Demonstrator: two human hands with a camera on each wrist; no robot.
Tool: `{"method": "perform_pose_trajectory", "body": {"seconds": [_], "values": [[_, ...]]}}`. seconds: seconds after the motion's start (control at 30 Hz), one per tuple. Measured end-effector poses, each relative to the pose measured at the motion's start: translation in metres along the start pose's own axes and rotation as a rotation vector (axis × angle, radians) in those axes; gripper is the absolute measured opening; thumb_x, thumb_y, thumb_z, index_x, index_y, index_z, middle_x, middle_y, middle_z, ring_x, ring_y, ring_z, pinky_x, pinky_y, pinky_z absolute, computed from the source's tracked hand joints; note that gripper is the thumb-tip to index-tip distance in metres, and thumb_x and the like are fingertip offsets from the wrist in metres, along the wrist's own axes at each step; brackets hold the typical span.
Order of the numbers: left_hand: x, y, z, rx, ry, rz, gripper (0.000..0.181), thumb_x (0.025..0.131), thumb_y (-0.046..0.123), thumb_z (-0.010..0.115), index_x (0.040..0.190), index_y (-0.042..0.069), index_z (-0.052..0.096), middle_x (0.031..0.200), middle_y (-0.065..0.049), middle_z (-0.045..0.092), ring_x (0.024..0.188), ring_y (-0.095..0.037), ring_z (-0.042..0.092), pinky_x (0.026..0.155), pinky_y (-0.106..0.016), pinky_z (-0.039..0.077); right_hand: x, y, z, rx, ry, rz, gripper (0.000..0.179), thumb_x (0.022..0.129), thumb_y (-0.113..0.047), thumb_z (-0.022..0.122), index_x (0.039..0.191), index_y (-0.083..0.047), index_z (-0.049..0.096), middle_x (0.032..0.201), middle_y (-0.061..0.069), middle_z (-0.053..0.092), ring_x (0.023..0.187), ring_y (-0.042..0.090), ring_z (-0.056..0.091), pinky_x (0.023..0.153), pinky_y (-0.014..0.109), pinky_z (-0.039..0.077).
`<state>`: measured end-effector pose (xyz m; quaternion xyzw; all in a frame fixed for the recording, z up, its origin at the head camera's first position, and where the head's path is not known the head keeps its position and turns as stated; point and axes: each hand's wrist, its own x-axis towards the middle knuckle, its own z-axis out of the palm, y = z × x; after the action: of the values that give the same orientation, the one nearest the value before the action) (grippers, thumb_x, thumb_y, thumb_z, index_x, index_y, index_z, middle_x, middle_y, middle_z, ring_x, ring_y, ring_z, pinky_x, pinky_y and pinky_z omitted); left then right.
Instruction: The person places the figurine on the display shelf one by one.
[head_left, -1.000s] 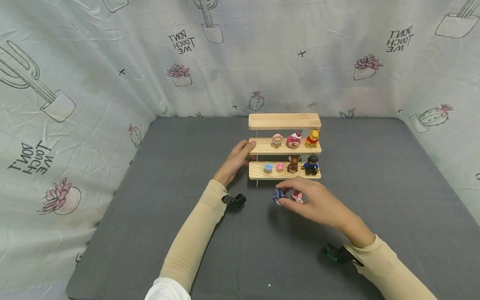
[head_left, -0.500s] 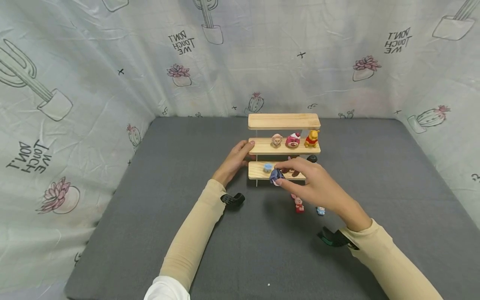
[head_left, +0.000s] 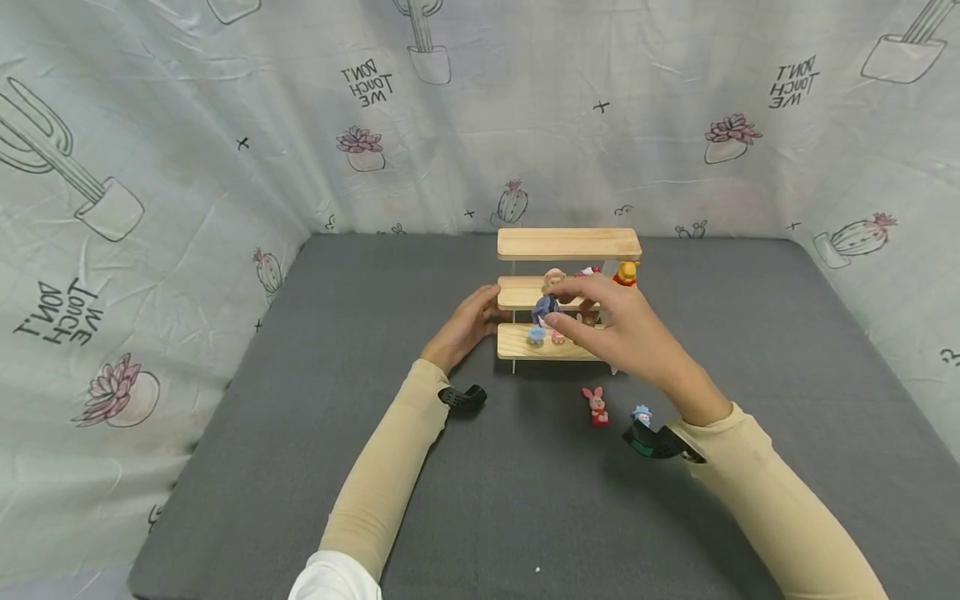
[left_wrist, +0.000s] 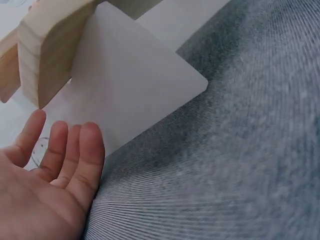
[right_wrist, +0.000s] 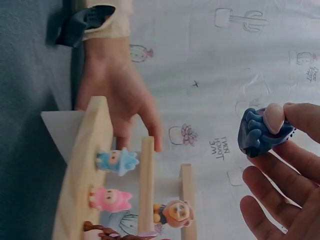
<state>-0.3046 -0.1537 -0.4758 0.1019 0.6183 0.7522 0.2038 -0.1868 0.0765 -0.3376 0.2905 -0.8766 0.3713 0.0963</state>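
Note:
Between the thumb and fingers of my right hand [head_left: 633,337] a small blue figurine [right_wrist: 257,132] is pinched. It is held up in front of the three-tier wooden shelf [head_left: 568,242], overlapping the middle and bottom tiers in the head view. My left hand [head_left: 463,329] is at the shelf's left side, fingers extended by its pale side panel [left_wrist: 135,80] and one fingertip right at a board's edge. On the bottom tier stand a light-blue figurine [right_wrist: 116,161] and a pink one [right_wrist: 110,199]. A lion-like figurine [right_wrist: 175,214] stands on the middle tier.
A pink-eared figurine in red [head_left: 596,407] and a light-blue figurine [head_left: 641,415] are on the grey table [head_left: 375,333] in front of the shelf. A yellow bear figurine [head_left: 626,273] shows at the middle tier's right end. My right hand hides several others.
My right hand has raised the blue figurine from low in front of the shelf to the height of its tiers. My left thumb has slid slightly left, off the middle board.

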Motion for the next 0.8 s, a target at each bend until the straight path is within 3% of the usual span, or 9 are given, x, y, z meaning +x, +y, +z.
{"method": "perform_pose_trajectory", "body": {"seconds": [0.13,0.3,0.53,0.8], "values": [[0.001,-0.003,-0.003,-0.038,-0.020,0.032,0.035,0.105,0.039,0.045,0.128,0.014,0.051,0.133,-0.006,0.054,0.118,-0.018,0.052,0.105,-0.043,0.042,0.012,0.002,-0.001,0.016,0.033,-0.014,0.033,0.094,-0.019,0.074,0.126,-0.015,0.068,0.121,0.002,0.069,0.106,0.018,0.061,0.091,0.046,0.050],[0.004,-0.005,-0.006,-0.078,-0.039,0.042,0.035,0.106,0.036,0.046,0.132,0.012,0.050,0.140,-0.008,0.051,0.126,-0.022,0.049,0.118,-0.049,0.035,0.028,0.004,-0.004,0.013,0.070,-0.021,0.032,0.094,-0.020,0.074,0.125,-0.012,0.069,0.121,0.005,0.067,0.107,0.022,0.059,0.089,0.050,0.048],[0.005,-0.006,-0.006,-0.084,-0.068,0.038,0.055,0.105,0.039,0.048,0.150,0.009,0.040,0.154,-0.014,0.043,0.141,-0.030,0.043,0.121,-0.047,0.032,0.046,0.007,-0.009,0.002,0.047,0.074,0.036,0.096,-0.028,0.071,0.128,-0.010,0.068,0.124,0.006,0.067,0.115,0.023,0.058,0.092,0.049,0.047],[0.006,-0.008,-0.007,-0.098,-0.078,0.044,0.052,0.106,0.036,0.046,0.149,0.008,0.040,0.152,-0.014,0.044,0.138,-0.029,0.045,0.121,-0.048,0.032,0.058,0.017,-0.008,-0.029,0.019,0.098,0.040,0.097,-0.034,0.070,0.129,-0.010,0.068,0.126,0.007,0.066,0.117,0.022,0.057,0.096,0.051,0.048]]}}
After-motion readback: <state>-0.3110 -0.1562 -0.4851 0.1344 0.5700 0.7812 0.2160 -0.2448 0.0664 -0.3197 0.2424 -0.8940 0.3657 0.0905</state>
